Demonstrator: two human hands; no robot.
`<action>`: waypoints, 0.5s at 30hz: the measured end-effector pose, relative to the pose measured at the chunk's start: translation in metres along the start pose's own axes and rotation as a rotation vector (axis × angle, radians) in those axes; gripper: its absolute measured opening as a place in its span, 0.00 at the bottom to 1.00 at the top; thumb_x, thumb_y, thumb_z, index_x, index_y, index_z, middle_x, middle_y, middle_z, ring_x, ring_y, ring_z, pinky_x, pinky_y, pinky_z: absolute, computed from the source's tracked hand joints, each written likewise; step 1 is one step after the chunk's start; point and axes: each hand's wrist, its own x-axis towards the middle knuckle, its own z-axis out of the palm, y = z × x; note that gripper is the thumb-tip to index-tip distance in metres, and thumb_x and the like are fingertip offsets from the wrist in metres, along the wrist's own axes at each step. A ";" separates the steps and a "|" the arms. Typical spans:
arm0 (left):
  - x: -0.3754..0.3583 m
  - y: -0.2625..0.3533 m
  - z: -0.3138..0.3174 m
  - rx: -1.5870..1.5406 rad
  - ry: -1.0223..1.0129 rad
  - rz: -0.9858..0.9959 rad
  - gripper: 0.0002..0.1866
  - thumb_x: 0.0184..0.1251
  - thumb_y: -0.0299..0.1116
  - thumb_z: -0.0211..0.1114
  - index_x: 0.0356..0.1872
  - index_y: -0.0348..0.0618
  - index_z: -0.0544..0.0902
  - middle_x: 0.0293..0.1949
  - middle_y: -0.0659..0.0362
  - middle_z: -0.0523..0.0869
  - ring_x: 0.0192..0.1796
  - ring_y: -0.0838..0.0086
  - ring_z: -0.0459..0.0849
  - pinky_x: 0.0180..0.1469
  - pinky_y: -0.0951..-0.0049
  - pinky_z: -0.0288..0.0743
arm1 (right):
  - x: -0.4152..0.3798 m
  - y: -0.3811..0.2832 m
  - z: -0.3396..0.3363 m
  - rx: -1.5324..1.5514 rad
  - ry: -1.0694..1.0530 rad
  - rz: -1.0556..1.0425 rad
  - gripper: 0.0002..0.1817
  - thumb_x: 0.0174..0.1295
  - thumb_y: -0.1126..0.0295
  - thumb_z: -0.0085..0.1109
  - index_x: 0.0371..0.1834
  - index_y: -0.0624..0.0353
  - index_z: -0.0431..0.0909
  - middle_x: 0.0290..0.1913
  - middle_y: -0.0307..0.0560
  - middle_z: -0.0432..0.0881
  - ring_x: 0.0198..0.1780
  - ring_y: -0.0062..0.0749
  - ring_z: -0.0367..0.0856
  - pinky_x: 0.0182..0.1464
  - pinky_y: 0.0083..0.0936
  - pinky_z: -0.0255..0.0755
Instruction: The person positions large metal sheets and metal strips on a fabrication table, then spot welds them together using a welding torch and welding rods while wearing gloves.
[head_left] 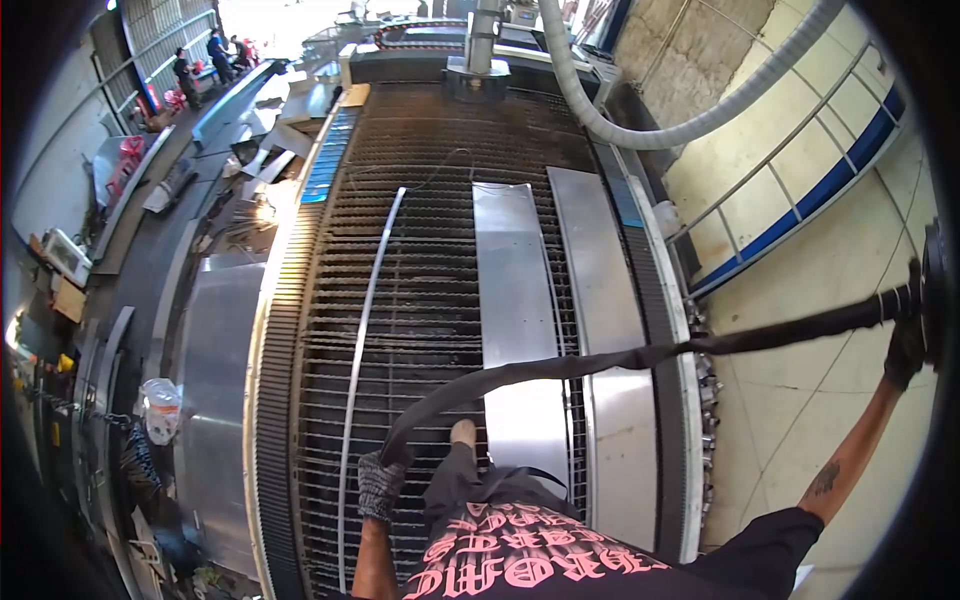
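A long black sleeved hose (540, 368) stretches across the cutting bed, from low near my body to the far right. My left hand (382, 485), in a grey knit glove, is closed around its lower left end. At the right edge my right hand (905, 345), in a dark glove, is closed on the hose's other end, its fingers partly hidden. Beside it is a dark round object (936, 295), cut off by the frame edge. Two sheet metal panels (508, 240) (600, 260) and a thin metal strip (371, 310) lie on the slatted bed (430, 270) below.
I stand on the slats, one foot (464, 432) showing. A grey corrugated duct (690, 130) loops overhead at the back. On the right runs a blue and grey railing (790, 215). Metal offcuts (275, 160) and a large sheet (225, 370) lie left; several people stand far back.
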 end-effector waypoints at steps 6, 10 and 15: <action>0.131 0.083 0.059 -0.074 -0.426 -0.218 0.20 0.58 0.46 0.75 0.33 0.35 0.89 0.26 0.49 0.90 0.30 0.61 0.89 0.36 0.60 0.77 | 0.046 0.073 0.021 0.112 -0.069 -0.023 0.27 0.69 0.72 0.57 0.72 0.52 0.70 0.65 0.50 0.69 0.51 0.38 0.76 0.53 0.35 0.79; 0.195 0.114 0.100 -0.206 -0.436 -0.307 0.18 0.60 0.45 0.75 0.31 0.36 0.88 0.20 0.55 0.85 0.23 0.71 0.81 0.30 0.64 0.73 | 0.009 0.200 0.043 0.219 -0.505 0.150 0.37 0.65 0.62 0.62 0.77 0.55 0.62 0.68 0.55 0.74 0.67 0.46 0.76 0.74 0.45 0.64; 0.289 0.172 0.157 -0.302 -0.447 -0.470 0.19 0.62 0.46 0.74 0.27 0.37 0.87 0.16 0.62 0.79 0.18 0.78 0.74 0.25 0.67 0.67 | -0.122 0.273 0.230 0.810 -0.299 0.691 0.29 0.67 0.75 0.60 0.72 0.51 0.68 0.58 0.50 0.79 0.58 0.45 0.81 0.62 0.47 0.76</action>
